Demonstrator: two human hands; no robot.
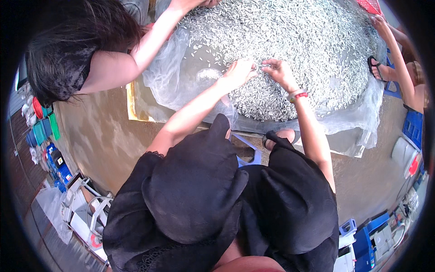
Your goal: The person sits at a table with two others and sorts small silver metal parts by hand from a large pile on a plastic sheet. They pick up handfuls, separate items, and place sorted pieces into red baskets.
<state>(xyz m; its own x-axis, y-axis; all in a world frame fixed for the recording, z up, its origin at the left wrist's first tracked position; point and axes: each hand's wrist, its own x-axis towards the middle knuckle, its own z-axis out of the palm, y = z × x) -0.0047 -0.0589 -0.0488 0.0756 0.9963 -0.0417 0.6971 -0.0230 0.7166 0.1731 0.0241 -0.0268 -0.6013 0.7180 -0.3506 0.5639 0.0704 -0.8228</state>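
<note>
A wide heap of small, oblong white-and-grey pieces (317, 50) is spread over a clear plastic sheet (170, 75) in front of me. Over the near part of the heap my left hand (240, 73) is closed in a pinch, thumb and fingertips pressed together. Close beside it, my right hand (278, 73) also pinches, with a red-and-white band (297, 95) round its wrist. The fingertips of both hands almost meet. Whatever they hold is too small to make out. Some pieces lie scattered singly at the heap's left edge.
On the left a person with long dark hair (86, 41) reaches to the heap; another person's arm (398, 50) holds a red basket (370, 6) at far right. A blue plastic stool (247, 149) stands before my knees. Crates, bags and equipment (90, 213) line both sides.
</note>
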